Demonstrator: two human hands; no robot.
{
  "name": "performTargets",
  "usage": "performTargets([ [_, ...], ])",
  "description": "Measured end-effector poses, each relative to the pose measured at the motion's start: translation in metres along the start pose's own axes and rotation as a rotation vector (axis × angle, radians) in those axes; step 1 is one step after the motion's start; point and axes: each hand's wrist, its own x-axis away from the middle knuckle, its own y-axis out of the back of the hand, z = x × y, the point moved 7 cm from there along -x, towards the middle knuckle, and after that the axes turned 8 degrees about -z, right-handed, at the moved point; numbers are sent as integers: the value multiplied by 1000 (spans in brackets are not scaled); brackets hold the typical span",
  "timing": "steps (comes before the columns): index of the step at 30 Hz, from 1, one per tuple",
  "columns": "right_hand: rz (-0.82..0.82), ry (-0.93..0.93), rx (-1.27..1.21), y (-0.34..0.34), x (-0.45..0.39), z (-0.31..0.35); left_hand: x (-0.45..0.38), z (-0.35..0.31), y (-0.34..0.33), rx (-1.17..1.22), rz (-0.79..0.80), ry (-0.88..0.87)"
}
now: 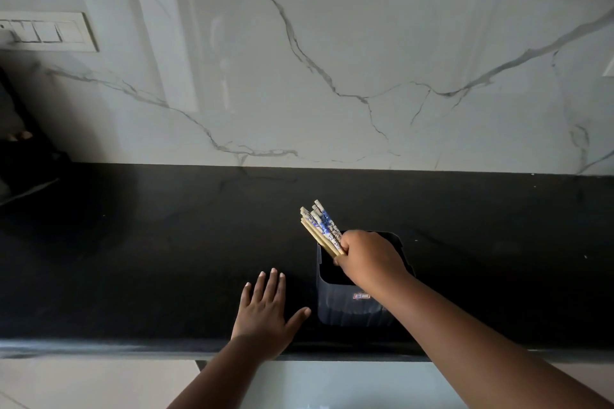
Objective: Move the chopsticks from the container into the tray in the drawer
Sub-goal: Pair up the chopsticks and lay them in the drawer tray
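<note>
- Head view has us over a black countertop (pixel 166 242), with a veined marble backsplash (pixel 332 60) rising behind it.
- Our right hand (pixel 368 259) is curled round a bundle of chopsticks (pixel 320 226), gripping them at the mouth of the dark container (pixel 345 305); their blue-patterned tops fan out toward eleven o'clock from the fist.
- We cannot tell whether the lower ends are already out of the container, since the fist hides them.
- Our left hand (pixel 265 309) lies flat on the counter with fingers spread, at nine o'clock from the container, just beside it, holding nothing.
- We judge this the pick-up step: the bundle is gripped, not yet carried.
- Neither drawer nor tray is in view; next we must lift the bundle free and find the drawer, probably below the counter edge at six o'clock.
</note>
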Motion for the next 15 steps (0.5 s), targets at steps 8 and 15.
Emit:
performTargets([
  [8, -133, 4, -380, 84, -1, 4, 1, 2, -5, 51, 81, 33],
  [15, -11, -145, -1050, 156, -11, 6, -18, 10, 107, 554, -390, 164],
])
